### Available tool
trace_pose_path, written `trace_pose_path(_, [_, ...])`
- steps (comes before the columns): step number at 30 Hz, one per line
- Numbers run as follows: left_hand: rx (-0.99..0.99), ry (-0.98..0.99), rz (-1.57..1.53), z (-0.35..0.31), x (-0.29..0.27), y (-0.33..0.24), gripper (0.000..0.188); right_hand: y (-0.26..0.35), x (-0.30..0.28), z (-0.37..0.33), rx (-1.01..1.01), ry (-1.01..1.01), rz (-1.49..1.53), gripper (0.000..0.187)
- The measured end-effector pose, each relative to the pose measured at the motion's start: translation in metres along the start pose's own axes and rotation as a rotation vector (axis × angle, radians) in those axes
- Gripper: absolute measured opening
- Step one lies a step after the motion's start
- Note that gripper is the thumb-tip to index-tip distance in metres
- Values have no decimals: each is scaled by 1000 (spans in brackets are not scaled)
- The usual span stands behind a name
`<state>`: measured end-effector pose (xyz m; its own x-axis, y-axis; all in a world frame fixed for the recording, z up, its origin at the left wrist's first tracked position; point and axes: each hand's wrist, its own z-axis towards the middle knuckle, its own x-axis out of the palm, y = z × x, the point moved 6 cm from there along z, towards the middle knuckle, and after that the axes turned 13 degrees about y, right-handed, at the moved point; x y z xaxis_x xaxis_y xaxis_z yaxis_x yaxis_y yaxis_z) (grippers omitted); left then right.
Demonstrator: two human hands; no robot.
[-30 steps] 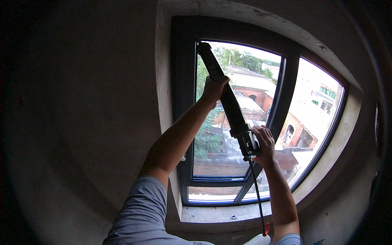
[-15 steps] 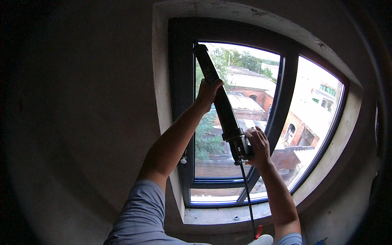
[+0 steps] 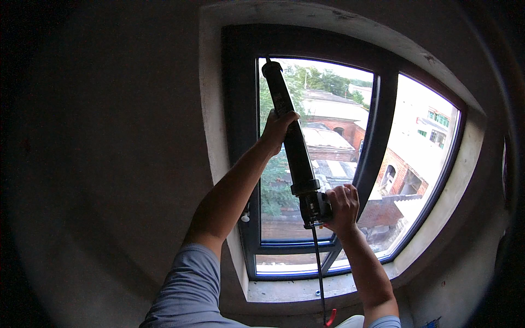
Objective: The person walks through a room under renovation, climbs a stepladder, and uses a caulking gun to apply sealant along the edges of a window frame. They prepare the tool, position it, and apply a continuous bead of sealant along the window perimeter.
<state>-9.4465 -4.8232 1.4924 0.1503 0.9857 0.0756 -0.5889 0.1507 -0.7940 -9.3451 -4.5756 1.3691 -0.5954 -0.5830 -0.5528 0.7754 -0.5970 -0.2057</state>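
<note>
A long black caulking gun (image 3: pixel 298 158) is held up in front of the window, tilted with its top end leaning left. Its thin nozzle tip (image 3: pixel 268 58) reaches the upper edge of the left glass pane (image 3: pixel 333 131), near that pane's corner; actual contact is too small to tell. My left hand (image 3: pixel 279 131) is wrapped round the middle of the barrel. Lower down, my right hand (image 3: pixel 343 205) grips the gun's handle, which the fingers partly hide. From the gun's rear a thin rod (image 3: pixel 319 268) runs down to a red hooked end (image 3: pixel 331 317).
A dark window frame (image 3: pixel 240 109) surrounds the panes, set into a rough plastered recess. A pale sill (image 3: pixel 273 290) runs below, with a small round object (image 3: pixel 318 293) on it. A small white-tipped handle (image 3: pixel 245 217) sits at the frame's left side. Roofs and trees show outside.
The nozzle end has shifted slightly right along the pane's upper edge. The gun's rear, its rod and the red end have swung left, so it stands more upright. Both hands keep their hold.
</note>
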Motion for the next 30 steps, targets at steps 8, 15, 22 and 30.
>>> trace_pose_path(8, [-23, 7, -47, 12, 25, 10, 34, -11, -9, -14, 45, -35, -41, 44])
trace_pose_path(15, [-9, 80, -33, 29, 56, 24, 29, -30, -17, -30, 86, -52, -64, 49])
trace_pose_path(22, [-14, 78, -22, 47, 86, 39, 28, -61, -25, -46, 132, -63, -95, 55])
trace_pose_path(30, [-22, 108, -7, 64, 118, 56, 31, -87, -29, -65, 175, -71, -89, 53])
